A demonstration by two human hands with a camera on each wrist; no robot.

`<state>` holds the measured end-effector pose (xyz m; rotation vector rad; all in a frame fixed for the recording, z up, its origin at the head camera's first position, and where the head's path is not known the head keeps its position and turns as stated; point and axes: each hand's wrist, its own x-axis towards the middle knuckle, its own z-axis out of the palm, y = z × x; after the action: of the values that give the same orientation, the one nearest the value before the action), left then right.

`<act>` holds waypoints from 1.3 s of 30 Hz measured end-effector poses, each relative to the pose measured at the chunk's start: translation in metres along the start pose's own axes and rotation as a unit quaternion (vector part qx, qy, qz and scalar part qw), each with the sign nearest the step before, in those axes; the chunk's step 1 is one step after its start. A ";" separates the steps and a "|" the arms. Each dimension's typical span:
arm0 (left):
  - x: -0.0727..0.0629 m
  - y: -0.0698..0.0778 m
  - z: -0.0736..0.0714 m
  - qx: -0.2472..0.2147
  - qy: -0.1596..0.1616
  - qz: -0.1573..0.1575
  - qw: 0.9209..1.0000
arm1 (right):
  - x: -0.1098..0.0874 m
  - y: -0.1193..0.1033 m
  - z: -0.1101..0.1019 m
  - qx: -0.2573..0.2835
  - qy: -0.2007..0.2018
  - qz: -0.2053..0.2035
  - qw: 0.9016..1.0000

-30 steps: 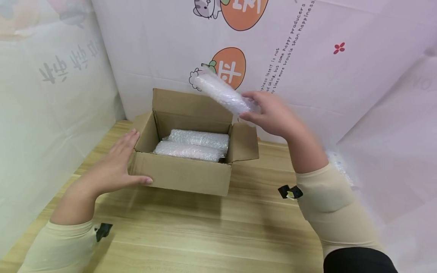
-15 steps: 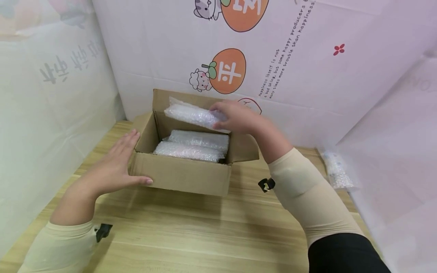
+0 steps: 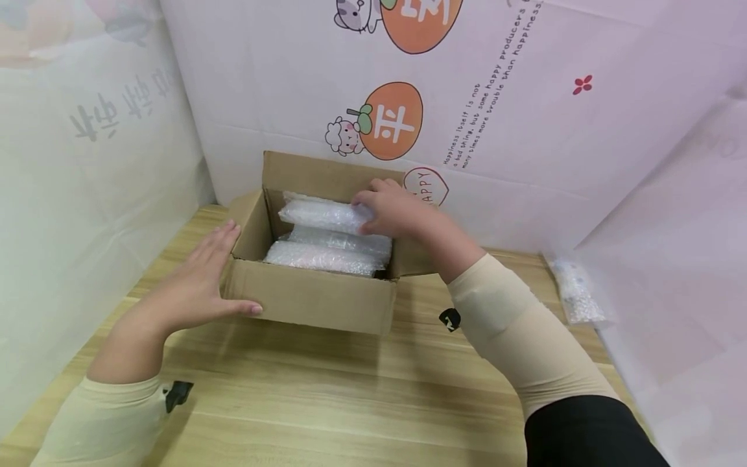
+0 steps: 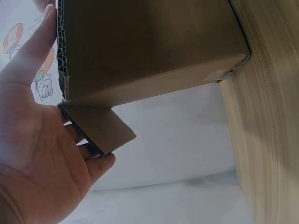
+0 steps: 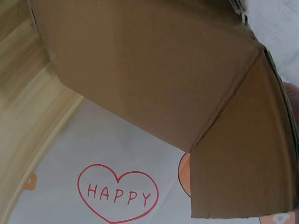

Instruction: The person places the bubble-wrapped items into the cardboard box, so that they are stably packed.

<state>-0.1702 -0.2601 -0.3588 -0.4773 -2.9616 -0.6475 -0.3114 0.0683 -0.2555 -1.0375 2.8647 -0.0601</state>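
An uncovered cardboard box [image 3: 312, 295] stands on the table with its flaps folded outward. My left hand [image 3: 189, 285] rests on its left front corner, fingers fairly straight along the left flap and thumb across the front wall. In the left wrist view, that flap [image 4: 100, 128] lies against the fingers. My right hand [image 3: 393, 207] grips the right end of a bubble-wrapped roll [image 3: 318, 213] inside the box, along its back wall. Two more bubble-wrapped rolls lie in front of it, a rear one [image 3: 356, 243] and a front one [image 3: 321, 257]. The wrapped contents cannot be made out.
A clear bag of small white pieces [image 3: 578, 292] lies at the table's right edge. White printed sheeting [image 3: 513, 175] hangs behind and on both sides. The wooden table [image 3: 327, 395] extends in front of the box.
My right hand has brought the bubble-wrapped roll from above the box's right side leftward and down into its back part. My left hand has stayed at the box corner.
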 end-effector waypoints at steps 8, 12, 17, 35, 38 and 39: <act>-0.001 0.002 -0.001 -0.002 -0.006 -0.004 1.000 | -0.002 0.003 -0.001 0.004 -0.005 -0.017 1.000; -0.001 0.001 -0.002 -0.001 -0.010 -0.010 1.000 | 0.003 0.003 0.006 -0.011 -0.010 -0.017 1.000; -0.001 0.000 -0.001 -0.002 -0.008 -0.009 1.000 | 0.003 0.003 0.009 -0.015 -0.016 -0.012 1.000; -0.001 0.003 -0.002 0.004 -0.008 -0.005 1.000 | -0.044 0.049 -0.012 0.122 0.115 0.009 0.986; -0.001 0.003 -0.002 0.004 -0.010 -0.007 1.000 | -0.058 0.066 -0.015 0.165 0.148 0.028 0.975; -0.001 0.003 -0.002 0.004 -0.010 -0.007 1.000 | -0.064 0.073 -0.015 0.177 0.159 0.036 0.971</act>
<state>-0.1682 -0.2586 -0.3557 -0.4649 -2.9875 -0.6370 -0.3106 0.1651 -0.2408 -0.9195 2.9961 -0.7671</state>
